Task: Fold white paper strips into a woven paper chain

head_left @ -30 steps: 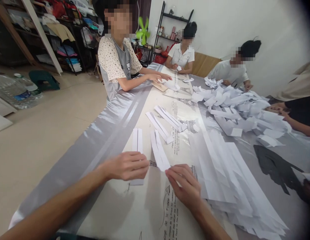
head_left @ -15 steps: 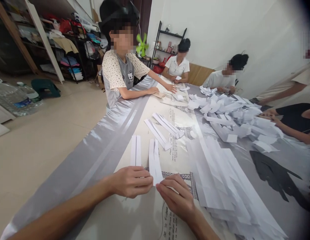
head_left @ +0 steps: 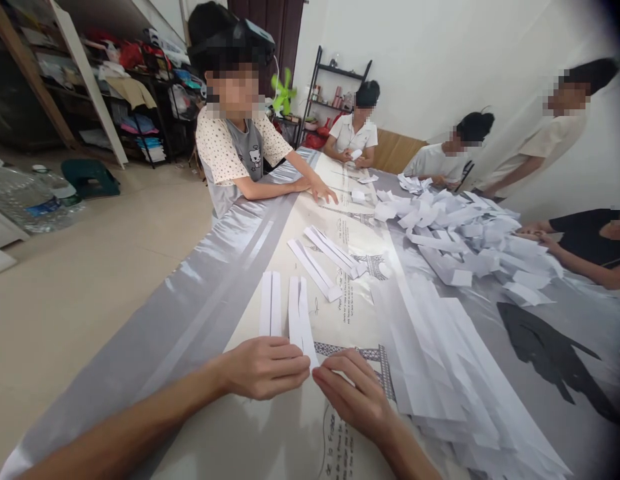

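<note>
A folded white paper strip points away from me, its near end pinched between both hands. My left hand is closed, thumb and fingers on the strip's left near corner. From the right, my right hand pinches the same end, fingertips close to the left ones. A second folded strip lies just left of the held one, its near end behind my left hand. Farther out, two more folded strips rest slantwise on the printed tablecloth.
A fanned stack of white paper sheets lies to my right. Beyond it spreads a loose heap of folded papers. A black flat item lies right of the stack. Several people are around the table; one person leans in at far left.
The strip's far end has swung left, and my fingertips have drawn slightly closer together. The person at far left has pulled an outstretched hand back. Another person's head has come into view at right.
</note>
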Tool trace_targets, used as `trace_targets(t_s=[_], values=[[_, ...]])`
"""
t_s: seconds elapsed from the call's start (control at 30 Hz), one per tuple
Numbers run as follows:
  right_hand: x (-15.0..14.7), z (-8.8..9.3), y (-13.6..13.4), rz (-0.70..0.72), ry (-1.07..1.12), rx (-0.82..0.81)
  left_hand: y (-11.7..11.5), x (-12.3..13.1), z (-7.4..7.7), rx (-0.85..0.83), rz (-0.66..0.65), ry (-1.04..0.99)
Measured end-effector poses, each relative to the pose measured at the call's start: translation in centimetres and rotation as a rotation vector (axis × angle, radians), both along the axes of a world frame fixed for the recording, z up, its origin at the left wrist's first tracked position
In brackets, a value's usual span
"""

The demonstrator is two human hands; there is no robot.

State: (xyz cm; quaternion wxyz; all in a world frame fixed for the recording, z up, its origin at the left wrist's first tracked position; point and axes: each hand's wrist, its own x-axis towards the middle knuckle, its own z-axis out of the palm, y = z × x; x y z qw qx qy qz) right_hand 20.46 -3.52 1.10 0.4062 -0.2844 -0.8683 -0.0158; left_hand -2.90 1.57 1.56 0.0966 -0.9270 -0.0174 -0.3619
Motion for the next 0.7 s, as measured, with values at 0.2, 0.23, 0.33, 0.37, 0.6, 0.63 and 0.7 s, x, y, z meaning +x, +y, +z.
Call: trace_targets(t_s=[0.2,0.23,0.33,0.37,0.6,0.63,0.7], values=[[-0.08,0.11,-0.06,0.008,-0.038,-0.019,-0.01,-0.05,-0.15,-0.021,0.015,0.006],[-0.17,0.07,-0.17,0.015,-0.044,-0.023,-0.02,0.02,-0.08,-0.02,0.022,0.008],[-0.39,0.01,-0.35,0.031,-0.039,-0.024,-0.02,0.19,0.1,-0.018,0.03,0.006],[-0.4,0.02,-0.34,0.031,-0.035,-0.023,0.0,0.2,0.14,-0.018,0.024,0.006],[0.24,0.11,0.17,0.025,-0.004,-0.049,0.13,-0.14,0.32,-0.001,0.0,-0.006],[0.3,0.08,0.2,0.024,-0.001,-0.043,0.12,-0.17,0.37,0.004,0.005,-0.011],[0.32,0.02,0.19,0.024,0.005,-0.017,0.11,-0.18,0.5,0.013,0.013,-0.014]])
